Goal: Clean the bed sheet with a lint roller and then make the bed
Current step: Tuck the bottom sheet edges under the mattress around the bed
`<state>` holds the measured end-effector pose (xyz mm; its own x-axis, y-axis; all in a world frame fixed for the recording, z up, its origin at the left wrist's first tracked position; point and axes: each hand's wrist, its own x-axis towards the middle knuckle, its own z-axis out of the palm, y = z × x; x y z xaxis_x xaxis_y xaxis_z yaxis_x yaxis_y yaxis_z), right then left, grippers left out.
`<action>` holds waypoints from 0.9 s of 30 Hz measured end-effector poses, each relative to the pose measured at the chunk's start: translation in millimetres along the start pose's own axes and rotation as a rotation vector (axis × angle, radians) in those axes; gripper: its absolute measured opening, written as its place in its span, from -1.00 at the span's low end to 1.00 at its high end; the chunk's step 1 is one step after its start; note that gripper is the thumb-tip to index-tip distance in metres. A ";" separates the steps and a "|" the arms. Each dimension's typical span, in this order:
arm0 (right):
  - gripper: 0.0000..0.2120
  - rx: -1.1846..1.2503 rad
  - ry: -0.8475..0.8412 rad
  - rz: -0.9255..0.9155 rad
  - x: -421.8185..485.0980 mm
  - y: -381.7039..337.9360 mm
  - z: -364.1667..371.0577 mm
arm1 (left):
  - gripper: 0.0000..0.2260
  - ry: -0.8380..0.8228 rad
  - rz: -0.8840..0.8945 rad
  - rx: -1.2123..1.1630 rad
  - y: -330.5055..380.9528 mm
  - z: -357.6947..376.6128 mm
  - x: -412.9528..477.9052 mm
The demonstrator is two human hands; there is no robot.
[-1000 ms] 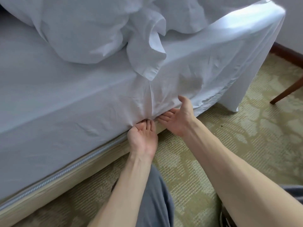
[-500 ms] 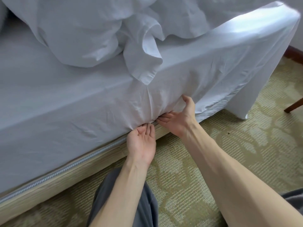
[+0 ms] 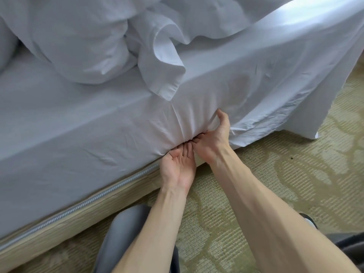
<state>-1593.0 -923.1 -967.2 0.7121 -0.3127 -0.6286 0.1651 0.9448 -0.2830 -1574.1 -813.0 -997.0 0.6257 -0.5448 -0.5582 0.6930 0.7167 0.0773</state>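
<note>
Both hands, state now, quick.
Left hand: open, palm up, fingers tucking the white fabric bed sheet under.
Right hand: grips a bunch of that sheet.

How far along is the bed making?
Done: the sheet is tucked left of the hands. In hand: left hand and right hand push it under the mattress. Left: the sheet hangs loose towards the corner, the duvet lies crumpled, no lint roller shows.

Hands x2: left hand [image 3: 178, 166], right hand [image 3: 213, 140]. Bare forearms [image 3: 157, 223] x2. Bed sheet [image 3: 78, 134] x1. Bunched duvet [image 3: 78, 36] x1. Wood bed base [image 3: 78, 219] x1. Carpet [image 3: 295, 174] x1. Grey-trousered knee [image 3: 126, 223] x1.
</note>
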 end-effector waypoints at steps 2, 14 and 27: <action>-0.11 -0.096 -0.042 0.045 -5.7 -8.5 -12.7 | -0.42 0.006 0.006 0.047 -1.0 -4.7 -4.1; -0.78 -0.261 0.255 0.024 -2.8 -30.6 -56.0 | -0.59 0.103 -0.024 0.302 -33.2 15.7 -4.9; -0.64 -0.203 0.205 -0.193 -6.9 -47.3 -38.7 | -0.63 0.001 -0.078 0.137 -58.2 29.0 21.5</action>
<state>-1632.0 -969.4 -977.5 0.5257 -0.5163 -0.6760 0.1293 0.8340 -0.5365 -1590.5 -879.0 -989.5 0.5681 -0.5961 -0.5674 0.7819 0.6061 0.1461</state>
